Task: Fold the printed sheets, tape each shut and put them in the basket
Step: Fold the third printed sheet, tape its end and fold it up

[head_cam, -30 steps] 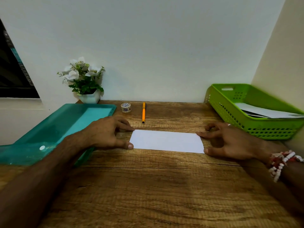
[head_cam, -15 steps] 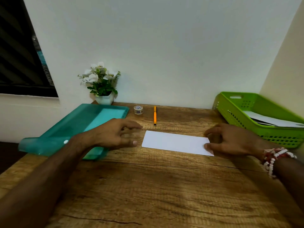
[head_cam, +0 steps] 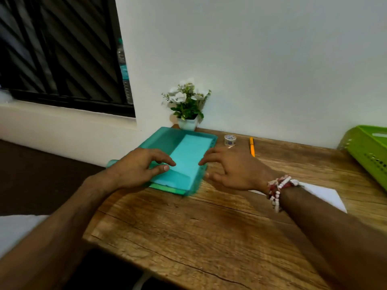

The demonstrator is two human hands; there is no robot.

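While one folded sheet (head_cam: 322, 195) lies on the bench (head_cam: 209, 227) beneath my right forearm, apparently untaped and outside the green basket (head_cam: 368, 151), both my left hand (head_cam: 136, 166) and right hand (head_cam: 232, 170) hover at the teal folder (head_cam: 188, 151), fingers spread and empty.

A folded white sheet (head_cam: 326, 195) lay flat on the wooden table (head_cam: 209, 227) at the near right, partly hidden. A pale stack of sheets (head_cam: 188, 160) lay flat inside a teal folder (head_cam: 159, 141) at the far left. The small clear tape roll (head_cam: 230, 140) lay on its flat side near the wall, just right of the folder. The green perforated basket (head_cam: 368, 149) sat at the far right, cut off by the frame.
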